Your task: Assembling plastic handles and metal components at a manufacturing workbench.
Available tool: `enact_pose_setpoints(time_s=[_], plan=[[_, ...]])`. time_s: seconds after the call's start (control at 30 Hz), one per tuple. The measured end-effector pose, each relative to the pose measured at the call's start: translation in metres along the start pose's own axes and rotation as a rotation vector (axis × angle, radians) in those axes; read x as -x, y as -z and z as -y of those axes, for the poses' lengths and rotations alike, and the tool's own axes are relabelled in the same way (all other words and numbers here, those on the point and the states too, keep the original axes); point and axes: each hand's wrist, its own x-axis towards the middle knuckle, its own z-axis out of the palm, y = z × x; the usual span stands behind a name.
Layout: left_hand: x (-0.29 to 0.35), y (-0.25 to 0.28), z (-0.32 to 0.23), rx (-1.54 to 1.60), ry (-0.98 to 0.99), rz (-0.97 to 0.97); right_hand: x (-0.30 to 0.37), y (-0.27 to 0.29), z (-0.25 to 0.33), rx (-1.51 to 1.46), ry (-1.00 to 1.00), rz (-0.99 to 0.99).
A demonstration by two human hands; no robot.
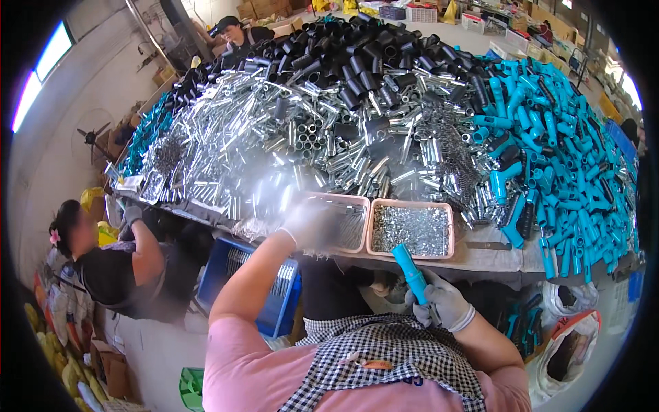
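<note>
My right hand (445,303), in a pale grey glove, is closed around a teal plastic tool handle (410,269) in front of my apron. Its tube end points up and to the left, near the table's front edge. My left hand (314,221), also gloved, reaches over the left side of a pink tray (364,202) of thin metal parts. Motion smears its fingers, so I cannot make out whether it holds anything. A second pink tray (450,237), full of small silvery parts, stands just right of the first.
Shiny metal tubes (233,117) heap across the table, with black sleeves (357,62) behind and teal handles (542,137) at right. Dark springs (446,137) lie between. A blue crate (264,319) stands below the table. One person (117,264) sits at left, another (237,34) behind the heap.
</note>
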Motion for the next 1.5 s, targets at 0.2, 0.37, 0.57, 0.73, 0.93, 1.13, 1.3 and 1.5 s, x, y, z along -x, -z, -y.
enact_pose_setpoints(time_s=[0.2, 0.37, 0.57, 0.73, 0.93, 1.13, 1.3, 1.5], plan=[[0.003, 0.017, -0.011, 0.338, -0.095, -0.26, 0.007, 0.005, -0.007, -0.199, -0.009, 0.001], [0.0, -0.012, -0.014, 0.359, -0.309, -0.215, 0.007, -0.004, -0.011, -0.299, -0.029, 0.104], [0.001, 0.01, -0.064, 1.207, -0.252, 0.106, 0.008, -0.004, -0.02, -0.334, -0.088, 0.153], [-0.006, -0.024, -0.108, 1.197, -0.155, 0.098, 0.011, -0.011, -0.022, -0.226, -0.011, 0.046], [-0.003, -0.052, -0.188, 1.939, 0.042, -0.136, 0.001, -0.008, -0.035, -0.369, 0.03, 0.01], [-0.004, -0.061, -0.196, 1.942, 0.086, 0.181, -0.001, 0.023, 0.016, 1.014, 0.028, 0.057], [-0.004, -0.072, -0.191, 1.998, 0.156, 0.269, 0.0, 0.084, 0.101, 1.939, 0.382, -1.001], [0.014, -0.073, -0.207, 1.829, 0.254, 0.492, -0.007, 0.158, 0.108, 2.14, 0.717, -1.005]])
